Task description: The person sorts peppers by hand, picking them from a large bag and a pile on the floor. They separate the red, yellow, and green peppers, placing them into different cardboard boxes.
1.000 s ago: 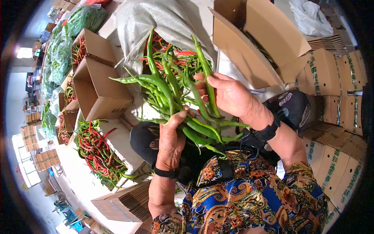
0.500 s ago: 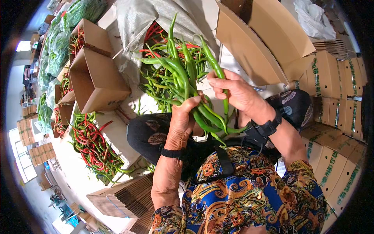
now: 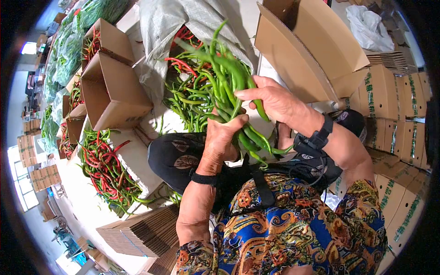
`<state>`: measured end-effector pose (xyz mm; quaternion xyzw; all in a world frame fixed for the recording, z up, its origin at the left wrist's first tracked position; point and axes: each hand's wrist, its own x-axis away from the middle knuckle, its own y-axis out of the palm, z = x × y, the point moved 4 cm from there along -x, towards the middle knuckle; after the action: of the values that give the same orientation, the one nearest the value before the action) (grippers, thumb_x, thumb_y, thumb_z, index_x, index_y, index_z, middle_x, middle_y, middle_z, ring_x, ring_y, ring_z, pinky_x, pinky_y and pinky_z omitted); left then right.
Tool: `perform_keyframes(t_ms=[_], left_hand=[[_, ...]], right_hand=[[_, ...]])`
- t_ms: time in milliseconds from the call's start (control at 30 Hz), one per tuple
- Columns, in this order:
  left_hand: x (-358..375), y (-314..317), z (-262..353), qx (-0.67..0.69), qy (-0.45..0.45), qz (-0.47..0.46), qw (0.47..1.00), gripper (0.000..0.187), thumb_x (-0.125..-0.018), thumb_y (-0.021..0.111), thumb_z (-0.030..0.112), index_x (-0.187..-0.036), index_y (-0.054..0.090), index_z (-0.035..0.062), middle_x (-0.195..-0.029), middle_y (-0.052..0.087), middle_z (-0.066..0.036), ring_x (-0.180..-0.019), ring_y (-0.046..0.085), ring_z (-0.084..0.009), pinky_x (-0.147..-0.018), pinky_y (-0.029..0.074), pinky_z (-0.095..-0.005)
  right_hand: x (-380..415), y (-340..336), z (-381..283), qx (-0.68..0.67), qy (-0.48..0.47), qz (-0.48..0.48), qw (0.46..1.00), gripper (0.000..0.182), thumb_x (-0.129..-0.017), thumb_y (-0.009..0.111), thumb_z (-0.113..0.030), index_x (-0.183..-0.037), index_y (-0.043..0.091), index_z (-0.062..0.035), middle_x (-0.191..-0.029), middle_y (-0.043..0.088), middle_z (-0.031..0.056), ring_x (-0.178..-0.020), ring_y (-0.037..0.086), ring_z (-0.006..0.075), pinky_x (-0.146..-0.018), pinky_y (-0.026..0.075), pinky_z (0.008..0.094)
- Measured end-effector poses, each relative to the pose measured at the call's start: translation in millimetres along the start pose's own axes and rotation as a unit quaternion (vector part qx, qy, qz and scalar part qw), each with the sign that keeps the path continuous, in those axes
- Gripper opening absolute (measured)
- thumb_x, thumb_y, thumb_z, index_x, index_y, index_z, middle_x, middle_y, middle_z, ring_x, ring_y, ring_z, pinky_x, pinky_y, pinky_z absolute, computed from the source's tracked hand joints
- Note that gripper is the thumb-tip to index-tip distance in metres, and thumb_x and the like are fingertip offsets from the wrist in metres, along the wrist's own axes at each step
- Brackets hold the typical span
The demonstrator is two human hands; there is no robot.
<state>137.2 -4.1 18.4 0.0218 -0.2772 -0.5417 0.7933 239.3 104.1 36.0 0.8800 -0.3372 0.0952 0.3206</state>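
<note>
My left hand is wrapped round a bunch of long green peppers, whose tips point up and whose lower ends hang below the fist. Against the bunch's right side, my right hand pinches a green pepper between thumb and fingers. Behind the bunch, a pile of green and red peppers spills from an open white woven sack. Some of the bunch's upper tips are blurred.
An open cardboard box stands at the upper right, with printed cartons beyond. Smaller boxes and a red and green pepper heap lie left. Flattened cardboard is stacked at the lower left.
My right hand has brought its pepper leftward against the bunch; before, it held that pepper a little apart. The bunch in my left hand has shifted slightly right.
</note>
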Motion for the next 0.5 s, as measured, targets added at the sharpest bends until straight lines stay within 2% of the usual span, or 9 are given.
perform_keyframes(t_ms=[33,67,200,267,300,333,433,500], left_hand=[[1,2,3,0.041,0.005,0.004,0.999,0.044,-0.073,0.071,0.009,-0.112,0.052,0.0014,-0.094,0.059,-0.007,-0.084,0.058,-0.0164,-0.075,0.05,-0.0326],[2,3,6,0.071,0.001,0.005,0.997,0.04,-0.073,0.073,0.009,-0.108,0.055,0.0015,-0.092,0.061,-0.007,-0.081,0.059,-0.0173,-0.074,0.051,-0.0331],[-4,-9,-10,0.137,0.019,-0.005,0.99,0.033,-0.074,0.072,0.007,-0.102,0.057,-0.0021,-0.089,0.061,-0.007,-0.079,0.06,-0.0167,-0.072,0.051,-0.03],[-4,-11,-10,0.189,0.006,-0.024,0.982,0.032,-0.075,0.071,0.006,-0.103,0.057,-0.0033,-0.091,0.061,-0.009,-0.078,0.06,-0.0183,-0.072,0.052,-0.0316],[-5,-10,-11,0.162,0.015,-0.037,0.986,0.034,-0.078,0.068,0.015,-0.105,0.055,-0.0021,-0.093,0.06,-0.01,-0.084,0.059,-0.0184,-0.078,0.051,-0.0316],[-6,-10,-10,0.16,0.02,-0.035,0.986,0.035,-0.079,0.067,0.015,-0.106,0.055,-0.0023,-0.094,0.06,-0.01,-0.086,0.059,-0.0185,-0.079,0.051,-0.0323],[-6,-11,-8,0.163,0.034,-0.034,0.985,0.034,-0.079,0.067,0.015,-0.107,0.056,-0.0023,-0.095,0.061,-0.009,-0.088,0.058,-0.0189,-0.081,0.05,-0.0329],[-7,-11,-8,0.166,0.042,-0.035,0.985,0.034,-0.08,0.067,0.015,-0.107,0.056,-0.0022,-0.096,0.061,-0.009,-0.089,0.058,-0.0192,-0.082,0.05,-0.0331]], right_hand=[[0,-1,-3,-0.036,-0.006,0.004,0.999,0.043,-0.081,0.071,-0.013,-0.119,0.055,-0.0034,-0.102,0.062,-0.0011,-0.083,0.057,0.0068,-0.063,0.043,0.0224],[2,-4,-11,-0.028,-0.049,0.015,0.998,0.042,-0.082,0.07,-0.011,-0.12,0.054,-0.0039,-0.105,0.061,0.0,-0.086,0.057,0.0072,-0.066,0.044,0.0215],[4,-36,-42,-0.029,-0.099,0.072,0.992,0.027,-0.087,0.066,-0.017,-0.11,0.055,-0.0064,-0.096,0.06,0.0016,-0.084,0.055,0.0088,-0.069,0.043,0.023],[12,-41,-49,-0.014,-0.097,0.055,0.994,0.027,-0.088,0.066,-0.017,-0.11,0.055,-0.0068,-0.095,0.06,0.0019,-0.084,0.055,0.0094,-0.068,0.043,0.0228],[15,-41,-50,-0.008,-0.095,0.047,0.994,0.027,-0.088,0.066,-0.017,-0.111,0.055,-0.007,-0.094,0.06,0.002,-0.084,0.055,0.0097,-0.068,0.042,0.0227],[17,-41,-48,-0.015,-0.089,0.029,0.995,0.027,-0.088,0.065,-0.016,-0.11,0.055,-0.0049,-0.093,0.061,0.0042,-0.084,0.058,0.013,-0.07,0.046,0.0252],[25,-41,-38,-0.014,-0.054,-0.039,0.998,0.027,-0.091,0.059,-0.015,-0.114,0.053,-0.0022,-0.098,0.058,0.0049,-0.09,0.058,0.0158,-0.08,0.047,0.0323],[33,-37,-34,-0.026,-0.032,-0.034,0.999,0.027,-0.091,0.057,-0.013,-0.115,0.051,-0.0003,-0.095,0.059,0.006,-0.09,0.059,0.018,-0.081,0.047,0.0323]])
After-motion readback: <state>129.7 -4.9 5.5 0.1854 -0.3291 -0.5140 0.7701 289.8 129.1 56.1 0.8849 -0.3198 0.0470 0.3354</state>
